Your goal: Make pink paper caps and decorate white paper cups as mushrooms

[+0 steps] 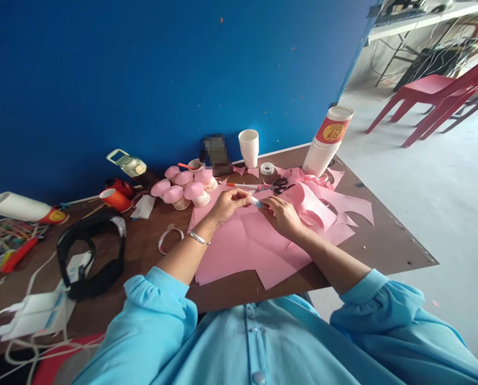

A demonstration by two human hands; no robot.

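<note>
Over the pink paper sheets (239, 240), a small white and light-blue tube (256, 201) sits between my two hands. The fingers of my left hand (230, 207) pinch its left end. My right hand (283, 215) is closed around the other end, with the fingertips partly hiding it. What kind of tube it is I cannot make out. Black-handled scissors (279, 185) and a red and white pen (243, 186) lie just beyond my hands. Cut pink scraps (315, 206) are heaped to the right of my right hand.
Several small cups with pink cone tops (194, 191) stand at left. White cups (249, 147), a tape roll (267, 169) and a tall stack of paper cups (328, 141) line the wall side. Further left are a black headset-like band (90, 254) and a white power strip (34, 310).
</note>
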